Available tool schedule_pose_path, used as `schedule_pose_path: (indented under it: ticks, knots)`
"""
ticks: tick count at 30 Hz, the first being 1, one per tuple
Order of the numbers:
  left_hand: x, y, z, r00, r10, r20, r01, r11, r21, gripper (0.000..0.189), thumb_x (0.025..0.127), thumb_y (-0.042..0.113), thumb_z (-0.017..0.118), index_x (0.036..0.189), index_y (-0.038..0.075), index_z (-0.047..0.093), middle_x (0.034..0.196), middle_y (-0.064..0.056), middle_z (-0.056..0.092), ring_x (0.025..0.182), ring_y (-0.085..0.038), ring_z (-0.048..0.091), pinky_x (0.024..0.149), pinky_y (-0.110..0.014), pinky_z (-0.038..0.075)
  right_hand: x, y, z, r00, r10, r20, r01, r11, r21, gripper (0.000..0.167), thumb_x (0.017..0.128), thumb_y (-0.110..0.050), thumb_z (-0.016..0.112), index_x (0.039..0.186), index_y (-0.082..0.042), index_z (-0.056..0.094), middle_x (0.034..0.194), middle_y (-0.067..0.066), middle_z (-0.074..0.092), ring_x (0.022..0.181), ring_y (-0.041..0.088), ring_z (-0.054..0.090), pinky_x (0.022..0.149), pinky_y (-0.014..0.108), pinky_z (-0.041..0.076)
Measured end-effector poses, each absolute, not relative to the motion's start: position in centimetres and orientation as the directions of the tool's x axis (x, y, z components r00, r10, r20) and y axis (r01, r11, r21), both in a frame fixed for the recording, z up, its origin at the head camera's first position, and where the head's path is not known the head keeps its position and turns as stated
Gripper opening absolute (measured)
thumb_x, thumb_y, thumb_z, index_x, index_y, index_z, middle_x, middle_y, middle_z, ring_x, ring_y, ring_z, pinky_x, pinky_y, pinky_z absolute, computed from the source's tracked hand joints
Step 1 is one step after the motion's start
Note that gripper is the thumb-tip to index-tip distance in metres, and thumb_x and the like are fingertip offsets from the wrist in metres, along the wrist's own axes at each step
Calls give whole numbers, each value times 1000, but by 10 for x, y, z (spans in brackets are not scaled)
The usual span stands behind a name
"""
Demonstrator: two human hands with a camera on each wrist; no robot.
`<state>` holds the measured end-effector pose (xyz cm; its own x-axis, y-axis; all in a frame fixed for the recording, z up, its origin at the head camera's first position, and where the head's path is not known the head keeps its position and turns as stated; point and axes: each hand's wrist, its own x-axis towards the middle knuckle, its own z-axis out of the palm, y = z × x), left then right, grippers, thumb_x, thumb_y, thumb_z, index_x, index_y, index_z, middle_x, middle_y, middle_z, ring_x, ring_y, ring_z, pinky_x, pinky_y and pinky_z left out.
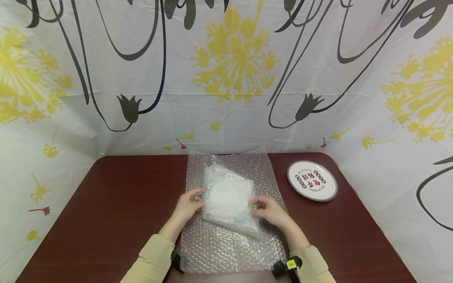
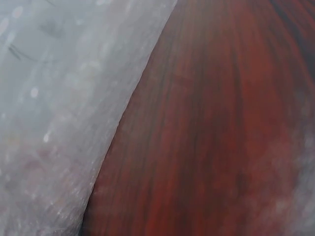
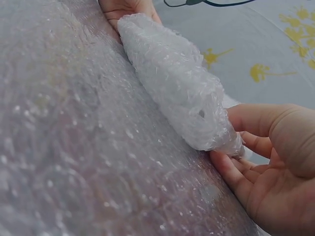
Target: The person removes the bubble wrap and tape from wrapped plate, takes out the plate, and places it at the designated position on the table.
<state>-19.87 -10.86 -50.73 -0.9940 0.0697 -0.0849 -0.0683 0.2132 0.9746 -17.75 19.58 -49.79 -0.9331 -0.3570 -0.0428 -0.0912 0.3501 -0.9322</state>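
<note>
A bubble-wrapped bundle (image 1: 229,198) with a pale round shape showing through lies over a larger sheet of bubble wrap (image 1: 230,251). At its left edge my left hand (image 1: 189,204) holds it between thumb and fingers. My right hand (image 1: 270,212) pinches the right edge. In the right wrist view the bundle (image 3: 172,83) appears thick and layered, with the right hand (image 3: 275,157) at its near end, thumb on one side and fingers beneath. The left hand (image 3: 130,7) shows at the far end. The left wrist view shows only the bubble wrap sheet (image 2: 59,98) beside dark red wood.
A white plate (image 1: 312,181) with a dark rim and red lettering sits on the dark red table (image 1: 124,204) at the right. Patterned cloth (image 1: 226,118) hangs behind and at both sides. The wrap sheet's far end rises against the back cloth.
</note>
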Motion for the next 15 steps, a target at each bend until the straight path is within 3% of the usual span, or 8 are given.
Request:
schedule_pose_path:
  ticks: [8, 15]
  knots:
    - [-198, -107, -508, -995, 66, -73, -57, 220, 974, 43, 81, -6, 67, 123, 1, 62, 73, -7, 60, 66, -17, 57, 66, -33, 54, -181, 198, -507, -931, -363, -33, -97, 333, -938, 25, 83, -1, 71, 106, 1, 61, 85, 8, 53, 75, 17, 51, 64, 31, 51]
    - [-199, -108, -509, -995, 69, -75, -58, 223, 973, 43, 81, -6, 67, 123, 2, 62, 73, -6, 60, 67, -17, 57, 67, -33, 54, -171, 189, -485, -931, -365, 3, -133, 331, -934, 21, 80, 7, 68, 99, 5, 60, 80, 10, 49, 70, 16, 47, 61, 29, 49]
